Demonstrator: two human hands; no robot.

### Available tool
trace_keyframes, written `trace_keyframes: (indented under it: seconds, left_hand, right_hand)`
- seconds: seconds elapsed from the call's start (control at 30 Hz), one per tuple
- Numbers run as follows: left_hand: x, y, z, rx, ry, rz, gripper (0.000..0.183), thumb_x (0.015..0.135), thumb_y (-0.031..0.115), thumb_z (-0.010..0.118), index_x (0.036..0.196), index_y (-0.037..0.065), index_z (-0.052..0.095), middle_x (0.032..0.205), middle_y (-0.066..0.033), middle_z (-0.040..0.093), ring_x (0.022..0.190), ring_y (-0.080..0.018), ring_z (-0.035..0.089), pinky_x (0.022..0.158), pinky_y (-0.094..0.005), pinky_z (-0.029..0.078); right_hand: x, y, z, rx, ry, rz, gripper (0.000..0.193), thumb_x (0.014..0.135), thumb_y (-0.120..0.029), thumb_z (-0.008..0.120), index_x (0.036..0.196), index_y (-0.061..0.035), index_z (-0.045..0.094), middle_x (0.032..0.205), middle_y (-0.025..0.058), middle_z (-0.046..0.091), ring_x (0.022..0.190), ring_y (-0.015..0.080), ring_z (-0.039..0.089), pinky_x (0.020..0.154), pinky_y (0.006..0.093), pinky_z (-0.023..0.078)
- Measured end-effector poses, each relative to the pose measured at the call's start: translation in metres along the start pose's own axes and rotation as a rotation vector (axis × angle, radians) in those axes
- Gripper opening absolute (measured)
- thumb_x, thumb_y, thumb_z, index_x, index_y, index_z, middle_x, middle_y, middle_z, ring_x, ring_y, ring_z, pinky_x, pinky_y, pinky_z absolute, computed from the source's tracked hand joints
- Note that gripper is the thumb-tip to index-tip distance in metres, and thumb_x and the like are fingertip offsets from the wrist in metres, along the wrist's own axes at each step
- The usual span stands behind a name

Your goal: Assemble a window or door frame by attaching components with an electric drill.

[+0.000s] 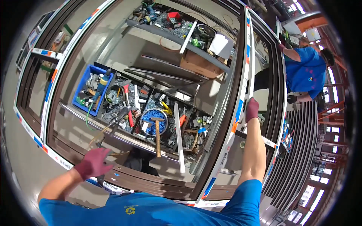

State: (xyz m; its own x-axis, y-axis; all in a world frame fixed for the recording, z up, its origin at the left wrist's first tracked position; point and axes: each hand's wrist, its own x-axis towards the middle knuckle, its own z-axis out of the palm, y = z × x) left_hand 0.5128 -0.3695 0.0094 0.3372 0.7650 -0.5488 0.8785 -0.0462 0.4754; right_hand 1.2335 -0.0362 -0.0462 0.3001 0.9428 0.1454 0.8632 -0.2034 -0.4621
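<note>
A large brown metal frame (154, 183), its outer faces covered in white film with blue and orange patches, lies in front of me. My left hand (93, 164), in a maroon glove, is over the near left rail; its fingers are apart and hold nothing. My right arm reaches far along the right-hand rail (237, 113). There my right hand (252, 109), also gloved in maroon, is closed at the rail beside a narrow pale strip (252, 75). What lies inside its fingers is hidden.
Through the frame opening show a blue bin (80, 98) with a power drill (101, 87), a hammer (158, 137) on a bowl of blue pieces (148, 128), and a far shelf of hardware (158, 30). A co-worker in blue (305, 71) stands at right, near stacked dark profiles (298, 150).
</note>
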Motion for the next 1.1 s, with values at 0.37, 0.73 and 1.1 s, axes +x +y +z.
trace_keyframes:
  seconds: [0.37, 0.73, 1.1]
  left_hand:
    - [-0.115, -0.009, 0.04, 0.141, 0.312, 0.045, 0.071, 0.072, 0.048, 0.084, 0.126, 0.005, 0.066, 0.118, -0.0193, 0.066, 0.11, -0.0409, 0.063, 0.097, -0.0538, 0.048]
    - [-0.137, 0.019, 0.028, 0.125, 0.521, 0.154, 0.053, 0.074, 0.042, 0.086, 0.112, 0.009, 0.071, 0.101, -0.0131, 0.07, 0.091, -0.0378, 0.068, 0.083, -0.0486, 0.054]
    - [-0.183, 0.034, 0.084, 0.11, 0.583, 0.082, 0.025, 0.082, 0.039, 0.079, 0.086, 0.014, 0.075, 0.081, -0.0139, 0.07, 0.075, -0.04, 0.067, 0.065, -0.0515, 0.052]
  right_hand:
    - [-0.186, -0.177, -0.035, 0.713, -0.265, 0.321, 0.035, 0.103, -0.046, 0.066, 0.104, -0.0111, 0.073, 0.074, -0.0024, 0.061, 0.057, 0.0083, 0.056, 0.051, 0.0268, 0.045]
    - [-0.341, -0.222, 0.227, 0.086, -0.336, 0.24, 0.068, 0.101, -0.059, 0.056, 0.098, 0.0076, 0.073, 0.103, 0.0344, 0.071, 0.108, 0.0521, 0.067, 0.093, 0.0537, 0.053]
    - [-0.444, -0.287, 0.101, 0.195, -1.056, -0.525, 0.054, 0.099, -0.047, 0.064, 0.126, 0.0006, 0.063, 0.12, 0.0298, 0.068, 0.116, 0.0463, 0.066, 0.097, 0.0519, 0.052]
